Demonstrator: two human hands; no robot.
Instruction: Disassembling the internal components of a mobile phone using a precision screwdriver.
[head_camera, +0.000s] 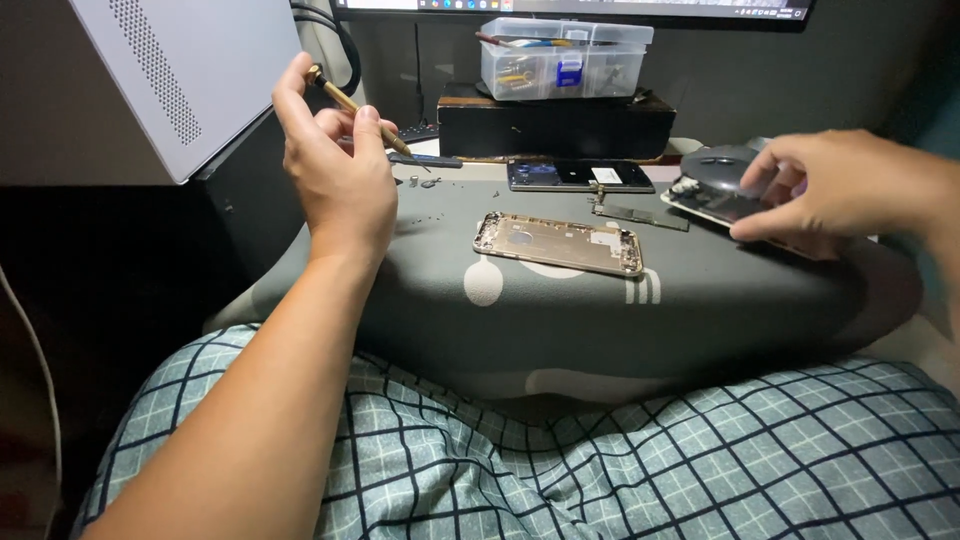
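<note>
Phone disassembly underway: left hand (335, 170) grips a brass screwdriver (357, 110) raised above the gutted phone chassis (558, 243); right hand (835, 190), fingers half-curled, touches a detached screen assembly (712, 203). Next move likely requires a steady lift.

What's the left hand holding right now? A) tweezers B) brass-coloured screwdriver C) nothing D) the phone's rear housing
B. The left hand is closed around a slim brass-coloured screwdriver, raised above the grey cushion. The gold phone housing lies untouched on the cushion, and the right hand is off at the dark round part on the far side.
</note>
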